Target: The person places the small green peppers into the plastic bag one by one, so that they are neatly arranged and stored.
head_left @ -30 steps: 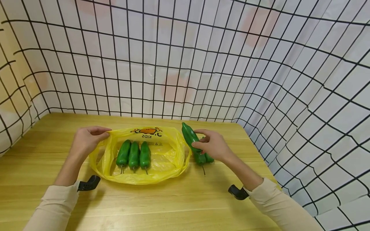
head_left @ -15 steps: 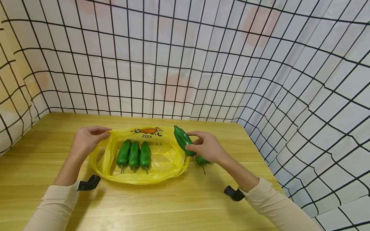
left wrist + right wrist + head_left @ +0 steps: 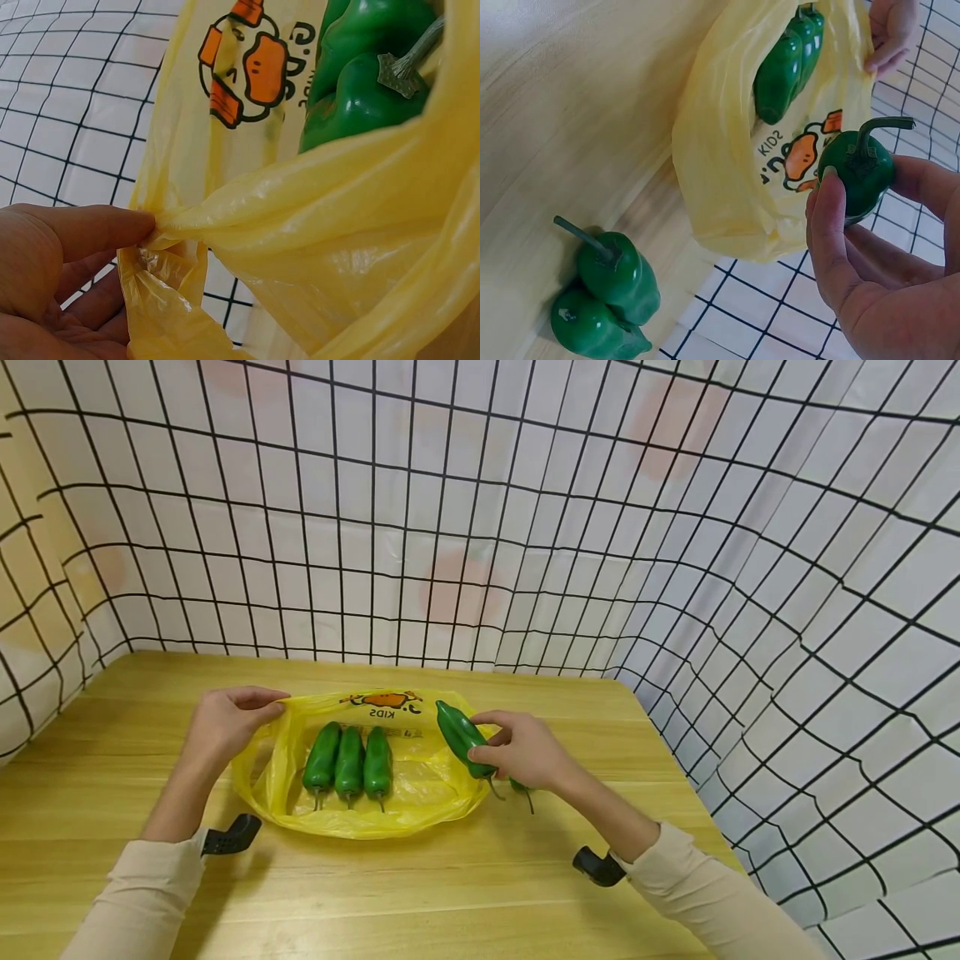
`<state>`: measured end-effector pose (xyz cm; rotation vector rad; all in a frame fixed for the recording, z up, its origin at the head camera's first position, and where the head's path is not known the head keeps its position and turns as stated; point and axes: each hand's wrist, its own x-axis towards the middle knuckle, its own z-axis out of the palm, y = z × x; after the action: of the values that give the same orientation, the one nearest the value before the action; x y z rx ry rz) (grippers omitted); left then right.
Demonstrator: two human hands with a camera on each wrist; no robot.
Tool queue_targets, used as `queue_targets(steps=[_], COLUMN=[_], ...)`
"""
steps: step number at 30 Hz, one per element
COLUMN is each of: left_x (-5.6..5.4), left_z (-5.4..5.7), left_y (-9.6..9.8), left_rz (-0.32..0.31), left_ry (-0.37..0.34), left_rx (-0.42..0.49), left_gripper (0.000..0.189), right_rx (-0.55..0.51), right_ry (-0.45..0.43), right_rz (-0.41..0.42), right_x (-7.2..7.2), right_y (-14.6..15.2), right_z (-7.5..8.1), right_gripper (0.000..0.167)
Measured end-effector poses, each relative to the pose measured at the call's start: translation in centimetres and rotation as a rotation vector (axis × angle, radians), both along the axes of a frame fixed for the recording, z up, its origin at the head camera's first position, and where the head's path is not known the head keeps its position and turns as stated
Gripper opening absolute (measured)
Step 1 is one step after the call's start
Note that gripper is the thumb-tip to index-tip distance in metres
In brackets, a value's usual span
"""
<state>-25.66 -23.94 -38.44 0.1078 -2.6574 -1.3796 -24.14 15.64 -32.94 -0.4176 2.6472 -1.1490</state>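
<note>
A yellow plastic bag (image 3: pixel 420 806) lies open on the table, and three green peppers (image 3: pixel 349 764) sit side by side inside it. My left hand (image 3: pixel 234 720) pinches the bag's rim at its far left corner; the left wrist view shows thumb and finger on the gathered plastic (image 3: pixel 180 221). Between the thumb and fingers of my right hand (image 3: pixel 525 750) is another green pepper (image 3: pixel 461 739), held tilted over the bag's right rim. Its stem (image 3: pixel 866 135) points toward the right wrist camera. Two more peppers (image 3: pixel 607 292) lie on the table, mostly hidden by the right hand in the head view.
The wooden table (image 3: pixel 420 893) meets a white wall covering with a black grid (image 3: pixel 420 527) at the back and sides. Dark wrist camera mounts (image 3: pixel 232 835) stick out inward from both wrists.
My right hand has moved left with the pepper, from above the loose peppers to over the bag's right rim. The left hand keeps its place on the bag.
</note>
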Motion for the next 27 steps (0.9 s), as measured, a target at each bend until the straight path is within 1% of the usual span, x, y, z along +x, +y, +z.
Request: queue_targets(steps=[4,8,24,27], left_x=[0.0,0.0,0.1,0.1], left_z=[0.1,0.2,0.3,0.3], left_y=[0.0,0.0,0.1,0.1], left_rz=[-0.006,-0.008,-0.003,-0.001], left_ry=[-0.002,-0.001,-0.010,-0.009], left_rx=[-0.002,-0.005,-0.006,0.001], left_gripper=[0.038,0.038,0.038,0.038], right_rx=[0.000,0.004,0.001,0.012], right_ry=[-0.028,-0.035,0.018,0.015], right_rz=[-0.014,-0.020,0.043,0.047], right_x=[-0.1,-0.2,-0.9,-1.1], right_y=[-0.4,-0.9,-3.4,-3.7], right_z=[-0.1,-0.2,-1.3,-1.6], right_gripper=[0.054,0.054,0.053,0.054])
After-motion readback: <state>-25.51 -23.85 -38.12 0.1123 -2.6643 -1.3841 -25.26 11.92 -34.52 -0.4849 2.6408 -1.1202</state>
